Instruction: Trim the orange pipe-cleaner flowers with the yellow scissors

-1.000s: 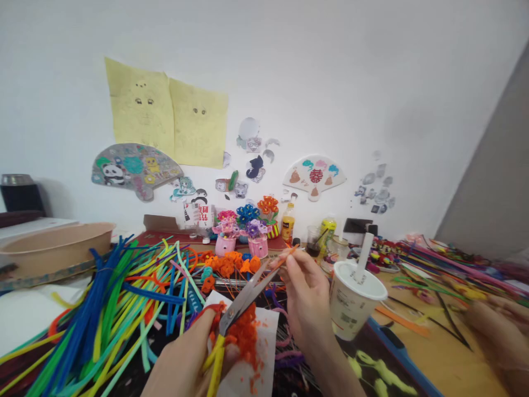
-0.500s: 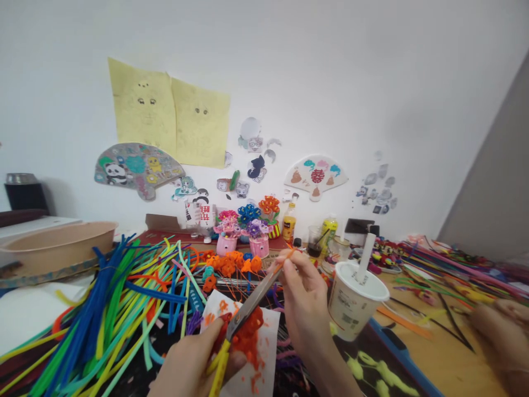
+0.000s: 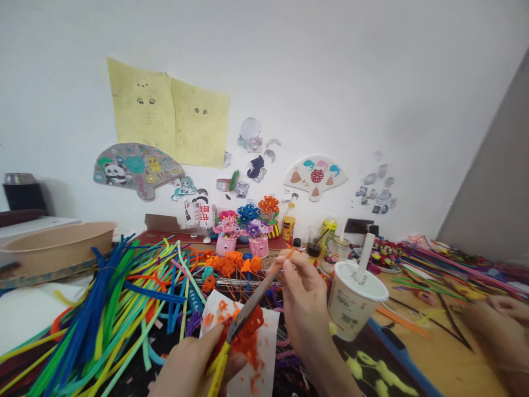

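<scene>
Scissors (image 3: 250,309) — one pair, yellow-handled — slant upward from the person's left hand (image 3: 188,355), whose fingers are curled closely around the handles. The right hand (image 3: 306,292) pinches one thin orange strip (image 3: 290,251) between thumb and fingertips, with no visible gap; the strip is just beside the blade tips, and whether they touch cannot be told. Below lies one sheet of white paper (image 3: 268,342), strewn with uncountable orange trimmings (image 3: 248,348). To the right stands one white cup (image 3: 351,311) with one straw (image 3: 365,256); a co-worker's hands (image 3: 498,333) are blurred at the right edge. Fuzzy stems (image 3: 124,309) heap up on the left, too many to count. Farther back come two pink pots (image 3: 226,245) and four flower bunches (image 3: 249,213): pink, blue, purple, orange. Two fans (image 3: 326,168) and two yellow sheets (image 3: 202,121) are on the wall.

A second ago the blades stood spread; now they lie together. The cup has kept its place.

Print on the cup is too small to read. Red characters on a clear bottle (image 3: 205,220) are only partly legible — the right-hand fan plainly bears a red 囍.
</scene>
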### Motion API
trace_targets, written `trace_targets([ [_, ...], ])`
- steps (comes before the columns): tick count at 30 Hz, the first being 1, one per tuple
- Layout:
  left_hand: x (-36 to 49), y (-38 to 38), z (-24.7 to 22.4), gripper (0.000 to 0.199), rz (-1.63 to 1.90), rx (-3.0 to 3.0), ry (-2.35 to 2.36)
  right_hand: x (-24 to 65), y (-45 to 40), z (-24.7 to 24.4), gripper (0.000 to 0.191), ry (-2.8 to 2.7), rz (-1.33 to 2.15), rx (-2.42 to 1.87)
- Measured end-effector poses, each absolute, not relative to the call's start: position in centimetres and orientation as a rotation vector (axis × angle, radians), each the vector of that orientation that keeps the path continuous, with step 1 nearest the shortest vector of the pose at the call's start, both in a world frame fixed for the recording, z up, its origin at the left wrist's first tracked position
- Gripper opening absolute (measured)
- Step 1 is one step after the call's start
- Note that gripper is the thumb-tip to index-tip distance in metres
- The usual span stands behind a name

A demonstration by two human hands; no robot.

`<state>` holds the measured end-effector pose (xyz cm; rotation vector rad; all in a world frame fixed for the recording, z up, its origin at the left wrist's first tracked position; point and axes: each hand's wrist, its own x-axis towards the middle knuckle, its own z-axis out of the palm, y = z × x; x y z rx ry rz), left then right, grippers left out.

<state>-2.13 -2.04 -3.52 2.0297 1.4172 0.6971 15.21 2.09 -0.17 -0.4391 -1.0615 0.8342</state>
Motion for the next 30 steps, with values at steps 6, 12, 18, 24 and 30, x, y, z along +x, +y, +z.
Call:
trace_targets([
  [6,-1.80,-2.55,-3.19,0.039,0.764,2.006,1.499,15.25,1.99,-0.06,0.009,-1.056,0.828,-0.432],
  [12,-1.77,-2.66,-2.80,0.038,0.856,1.953,1.547,16.01,2.02,0.52,0.012,-1.142,0.887,-0.556],
  [18,-1.67,-2.72,-2.88,0.040,0.839,1.935,1.593,15.72,1.57,0.50,0.007,-1.457,0.780,-0.649],
  [24,-1.63,-2.70,-2.58,0.036,0.840,1.920,1.580,15.52,1.21,0.58,0.011,-1.582,0.575,-0.707],
  [30,-1.75,-2.55,-3.17,0.040,0.871,1.917,1.625,15.66,1.21,0.59,0.010,-1.580,0.588,-0.724],
])
